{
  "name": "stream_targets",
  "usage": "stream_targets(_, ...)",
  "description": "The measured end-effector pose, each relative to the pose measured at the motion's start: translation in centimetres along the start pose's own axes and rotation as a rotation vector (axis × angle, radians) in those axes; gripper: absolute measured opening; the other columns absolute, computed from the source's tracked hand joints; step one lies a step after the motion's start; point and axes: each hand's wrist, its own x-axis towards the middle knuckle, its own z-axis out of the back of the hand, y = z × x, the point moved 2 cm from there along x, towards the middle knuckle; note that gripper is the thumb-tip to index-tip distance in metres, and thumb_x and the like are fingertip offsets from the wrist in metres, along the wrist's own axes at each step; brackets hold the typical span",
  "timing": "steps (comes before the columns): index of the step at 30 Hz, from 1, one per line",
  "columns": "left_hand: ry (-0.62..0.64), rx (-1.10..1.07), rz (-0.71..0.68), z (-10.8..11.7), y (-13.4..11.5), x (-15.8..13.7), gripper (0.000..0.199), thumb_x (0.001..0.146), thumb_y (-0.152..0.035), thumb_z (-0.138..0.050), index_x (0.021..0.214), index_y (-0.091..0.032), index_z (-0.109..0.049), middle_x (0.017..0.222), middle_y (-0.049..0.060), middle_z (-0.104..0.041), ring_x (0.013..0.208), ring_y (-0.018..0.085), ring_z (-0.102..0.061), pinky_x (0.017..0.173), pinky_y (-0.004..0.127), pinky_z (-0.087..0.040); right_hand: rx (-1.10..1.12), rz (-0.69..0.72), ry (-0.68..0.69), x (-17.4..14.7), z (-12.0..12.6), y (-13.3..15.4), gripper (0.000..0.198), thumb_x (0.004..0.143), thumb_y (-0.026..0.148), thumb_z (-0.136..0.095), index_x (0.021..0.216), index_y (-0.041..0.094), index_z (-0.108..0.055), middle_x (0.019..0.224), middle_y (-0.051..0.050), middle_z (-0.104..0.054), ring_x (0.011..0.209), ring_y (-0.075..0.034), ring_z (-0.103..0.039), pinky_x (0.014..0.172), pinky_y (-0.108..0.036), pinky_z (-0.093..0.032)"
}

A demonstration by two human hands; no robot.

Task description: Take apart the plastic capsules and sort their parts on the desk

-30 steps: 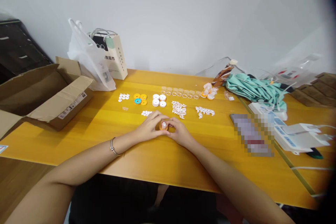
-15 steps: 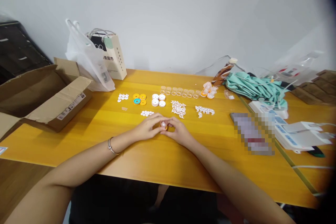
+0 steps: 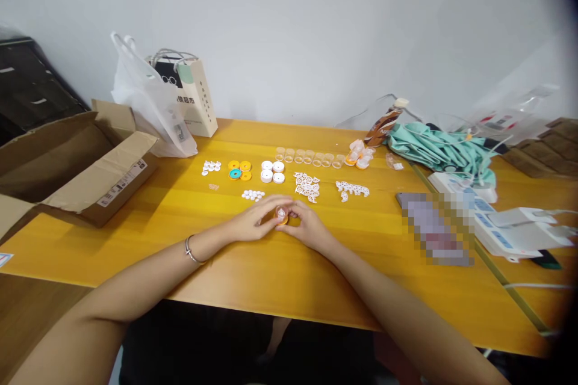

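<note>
Between both hands is a small round clear-and-orange plastic piece (image 3: 282,215) with a white part showing inside. My left hand (image 3: 255,219) is closed around its left side, and my right hand (image 3: 307,224) grips its right side. Fingers hide part of it. Just beyond the hands lie small white round pieces (image 3: 253,195) and white openwork pieces (image 3: 307,186). Farther back are white round caps (image 3: 273,172), orange rings (image 3: 245,166) with one blue disc (image 3: 235,174), and a row of clear cups (image 3: 309,157). More white cut-out pieces (image 3: 352,189) lie to the right.
An open cardboard box (image 3: 112,177) and a white plastic bag (image 3: 144,96) beside a paper bag (image 3: 198,96) stand at left. Clear-and-orange parts (image 3: 360,154), a bottle (image 3: 383,123), green cloth (image 3: 438,147), a phone (image 3: 428,228) and a power strip (image 3: 487,216) are at right.
The piece has tilted slightly in my fingers, with more of its orange lower edge showing. Both hands stay in nearly the same place.
</note>
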Motion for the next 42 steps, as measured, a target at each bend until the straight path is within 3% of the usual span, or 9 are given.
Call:
stream_targets(5,-0.085,0.033,0.042,0.1,0.1,-0.1,0.078,0.073,-0.042,-0.065,0.136,-0.022,-0.023,0.129,0.015,-0.037,0.118,0.029,-0.038,0.098,0.045,-0.035,-0.005,0.003,-0.01,0.0,0.0,0.1,0.019,0.068,0.026,-0.069,0.081,0.018,-0.059,0.077,-0.002,-0.053,0.072,-0.015,-0.049,0.066,-0.028,-0.042)
stream_targets(10,-0.003,0.011,0.01,0.1,-0.1,0.0,0.04,0.088,-0.032,-0.048,0.127,-0.024,-0.04,0.113,0.009,-0.053,0.106,0.022,-0.049,0.094,0.039,-0.039,0.013,0.004,-0.012,0.0,0.0,0.2,0.023,0.067,0.027,-0.07,0.084,0.018,-0.059,0.079,-0.002,-0.053,0.074,-0.015,-0.05,0.067,-0.028,-0.042)
stream_targets(14,-0.079,0.043,0.026,0.6,-0.2,0.2,0.059,0.076,-0.038,-0.063,0.127,-0.021,-0.039,0.118,0.012,-0.047,0.112,0.026,-0.044,0.095,0.042,-0.038,0.008,0.011,-0.005,0.0,0.1,0.2,0.019,0.068,0.024,-0.069,0.081,0.017,-0.058,0.077,-0.002,-0.053,0.072,-0.015,-0.049,0.066,-0.028,-0.042)
stream_targets(18,-0.016,-0.028,-0.011,0.4,-0.4,0.2,0.032,0.086,-0.027,-0.05,0.118,-0.022,-0.049,0.107,0.008,-0.055,0.101,0.019,-0.052,0.089,0.036,-0.041,-0.026,0.009,-0.013,0.0,0.2,0.4,0.023,0.067,0.03,-0.071,0.08,0.018,-0.057,0.076,-0.001,-0.052,0.07,-0.014,-0.048,0.064,-0.027,-0.041)
stream_targets(23,-0.28,0.009,0.104,0.3,-0.4,0.3,0.022,0.075,-0.032,-0.064,0.089,-0.018,-0.054,0.08,0.002,-0.056,0.076,0.015,-0.052,0.07,0.028,-0.042,-0.035,-0.01,-0.017,0.1,0.2,0.6,0.023,0.066,0.029,-0.071,0.077,0.018,-0.054,0.074,0.0,-0.052,0.07,-0.014,-0.048,0.063,-0.026,-0.04)
stream_targets(28,-0.474,0.04,0.077,2.1,0.1,0.4,0.023,0.076,-0.029,-0.064,0.093,-0.018,-0.054,0.086,0.003,-0.058,0.079,0.014,-0.053,0.069,0.026,-0.041,-0.046,-0.04,-0.026,0.0,0.2,0.7,0.024,0.066,0.028,-0.072,0.078,0.018,-0.054,0.076,0.0,-0.053,0.072,-0.014,-0.049,0.065,-0.026,-0.041)
stream_targets(33,-0.621,0.077,0.142,6.2,3.2,3.5,0.023,0.079,-0.025,-0.059,0.1,-0.018,-0.056,0.096,0.005,-0.06,0.087,0.015,-0.056,0.075,0.027,-0.044,-0.056,-0.064,-0.002,-0.1,0.2,0.8,0.023,0.067,0.029,-0.07,0.08,0.018,-0.055,0.078,-0.001,-0.054,0.075,-0.015,-0.05,0.068,-0.027,-0.042)
stream_targets(38,-0.396,0.179,0.434,8.6,9.0,9.3,0.031,0.074,-0.012,-0.058,0.104,-0.012,-0.053,0.104,0.009,-0.061,0.092,0.016,-0.057,0.083,0.029,-0.045,-0.051,-0.06,0.008,-0.1,0.2,0.5,0.023,0.068,0.031,-0.07,0.08,0.018,-0.055,0.081,-0.002,-0.055,0.076,-0.015,-0.05,0.069,-0.029,-0.042)
stream_targets(42,-0.307,0.204,0.489,8.4,12.6,11.7,0.034,0.068,-0.007,-0.061,0.101,-0.01,-0.054,0.102,0.011,-0.061,0.089,0.018,-0.058,0.081,0.031,-0.046,-0.031,-0.047,0.005,-0.1,0.2,0.4,0.023,0.067,0.03,-0.071,0.081,0.019,-0.055,0.081,-0.002,-0.055,0.077,-0.015,-0.051,0.07,-0.029,-0.043)
